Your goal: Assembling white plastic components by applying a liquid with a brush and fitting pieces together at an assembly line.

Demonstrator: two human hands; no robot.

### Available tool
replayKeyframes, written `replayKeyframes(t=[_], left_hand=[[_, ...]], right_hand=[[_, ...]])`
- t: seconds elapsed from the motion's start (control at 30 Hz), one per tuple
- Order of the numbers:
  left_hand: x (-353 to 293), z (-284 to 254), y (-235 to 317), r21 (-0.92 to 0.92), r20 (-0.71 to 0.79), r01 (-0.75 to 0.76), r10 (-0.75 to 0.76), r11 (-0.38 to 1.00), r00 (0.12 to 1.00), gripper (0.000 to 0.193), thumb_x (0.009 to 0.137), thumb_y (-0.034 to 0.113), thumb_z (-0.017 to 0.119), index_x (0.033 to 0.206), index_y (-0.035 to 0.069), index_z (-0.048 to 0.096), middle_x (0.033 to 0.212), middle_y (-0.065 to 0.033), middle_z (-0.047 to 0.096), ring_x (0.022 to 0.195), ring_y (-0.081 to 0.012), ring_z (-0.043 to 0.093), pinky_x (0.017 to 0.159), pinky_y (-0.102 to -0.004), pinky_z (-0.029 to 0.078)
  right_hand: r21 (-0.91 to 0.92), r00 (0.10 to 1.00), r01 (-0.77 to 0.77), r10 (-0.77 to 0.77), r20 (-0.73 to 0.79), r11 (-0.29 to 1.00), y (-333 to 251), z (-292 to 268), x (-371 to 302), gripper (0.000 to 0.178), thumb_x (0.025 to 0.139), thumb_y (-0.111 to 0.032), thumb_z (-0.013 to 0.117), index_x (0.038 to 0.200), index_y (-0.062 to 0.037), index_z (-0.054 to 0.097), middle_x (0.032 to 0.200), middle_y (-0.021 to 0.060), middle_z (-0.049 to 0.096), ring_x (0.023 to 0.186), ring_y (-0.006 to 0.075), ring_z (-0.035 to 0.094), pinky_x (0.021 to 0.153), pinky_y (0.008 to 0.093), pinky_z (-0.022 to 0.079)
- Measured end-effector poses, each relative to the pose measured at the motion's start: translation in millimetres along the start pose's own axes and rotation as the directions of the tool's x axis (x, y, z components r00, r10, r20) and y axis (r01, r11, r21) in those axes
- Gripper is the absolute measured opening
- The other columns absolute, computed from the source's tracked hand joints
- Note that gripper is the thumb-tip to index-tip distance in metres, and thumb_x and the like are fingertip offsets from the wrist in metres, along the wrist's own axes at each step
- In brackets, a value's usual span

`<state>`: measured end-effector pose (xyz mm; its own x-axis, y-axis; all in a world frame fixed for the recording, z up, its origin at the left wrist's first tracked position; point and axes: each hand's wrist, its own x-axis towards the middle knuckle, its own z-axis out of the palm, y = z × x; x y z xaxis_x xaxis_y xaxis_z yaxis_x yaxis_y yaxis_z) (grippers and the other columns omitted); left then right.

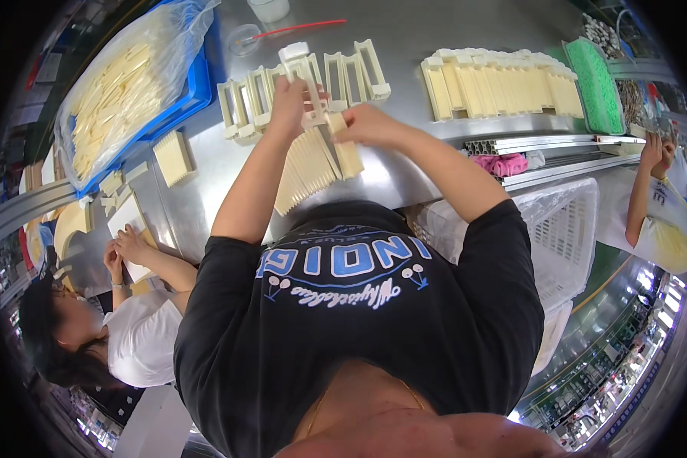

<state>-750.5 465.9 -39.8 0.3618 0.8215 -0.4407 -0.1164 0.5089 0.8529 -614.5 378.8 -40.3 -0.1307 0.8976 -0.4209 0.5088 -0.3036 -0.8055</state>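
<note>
My left hand (288,107) is closed around a cream open-slotted plastic frame (311,88), which it holds upright over the metal table. Just to its right, the fingers of my right hand (366,124) pinch a flat cream strip (348,159), whose upper end meets the lower part of the frame. Below my hands lies a row of thin cream strips (305,169), packed side by side. More of the empty frames (244,101) stand at the left beyond my left hand, and another group of frames (356,74) stands behind my right hand.
A blue crate (198,90) holds a plastic bag of cream strips at left; a small strip stack (173,158) lies beside it. Filled cream pieces (504,85) and green foam (594,85) are at right. A red stick (301,29) lies far back. Co-workers' hands (130,246) show at both sides.
</note>
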Motion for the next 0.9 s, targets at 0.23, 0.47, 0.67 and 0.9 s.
replayKeyframes(t=[0.23, 0.47, 0.67, 0.9], left_hand=[[-35, 29, -9, 0.147, 0.284, -0.216, 0.168, 0.965, 0.944, 0.028, 0.091, 0.033, 0.030, 0.100, 0.006, 0.034, 0.073, -0.0092, 0.051, 0.057, -0.0164, 0.054, 0.048, -0.0281, 0.046], [-30, 33, -16, -0.070, 0.289, -0.216, 0.227, 0.974, 0.930, 0.041, 0.092, 0.035, 0.022, 0.120, 0.007, 0.032, 0.104, -0.0081, 0.047, 0.094, -0.0141, 0.048, 0.082, -0.0274, 0.040], [-31, 33, -16, 0.063, 0.296, -0.398, 0.364, 0.915, 0.883, 0.042, 0.092, 0.036, 0.021, 0.120, 0.008, 0.032, 0.103, -0.0075, 0.048, 0.093, -0.0127, 0.048, 0.081, -0.0260, 0.040], [-32, 41, -10, -0.050, 0.233, -0.297, 0.300, 0.954, 0.925, 0.026, 0.092, 0.022, 0.031, 0.113, 0.009, 0.037, 0.101, -0.0064, 0.049, 0.093, -0.0130, 0.049, 0.081, -0.0243, 0.041]], right_hand=[[0.558, 0.962, 0.204, -0.059, -0.267, 0.804, -42, -36, -23, 0.017, 0.079, -0.017, 0.056, 0.086, -0.0012, 0.057, 0.063, 0.0000, 0.055, 0.050, 0.0055, 0.048, 0.041, 0.0185, 0.037], [0.019, 0.724, 0.405, -0.308, -0.618, 0.914, -51, -10, -35, 0.037, 0.076, -0.008, 0.054, 0.109, -0.0024, 0.038, 0.063, 0.0094, 0.054, 0.054, 0.0240, 0.053, 0.050, 0.0330, 0.041], [-0.209, 0.582, 0.495, -0.501, -0.640, 0.843, -44, -11, -30, 0.035, 0.077, -0.007, 0.055, 0.109, -0.0035, 0.040, 0.056, 0.0040, 0.050, 0.045, 0.0152, 0.048, 0.046, 0.0253, 0.040], [-0.623, 0.460, 0.302, -0.683, -0.567, 0.721, -46, -15, -34, 0.046, 0.072, -0.006, 0.057, 0.115, -0.0069, 0.042, 0.090, 0.0119, 0.049, 0.074, 0.0210, 0.053, 0.062, 0.0313, 0.043]])
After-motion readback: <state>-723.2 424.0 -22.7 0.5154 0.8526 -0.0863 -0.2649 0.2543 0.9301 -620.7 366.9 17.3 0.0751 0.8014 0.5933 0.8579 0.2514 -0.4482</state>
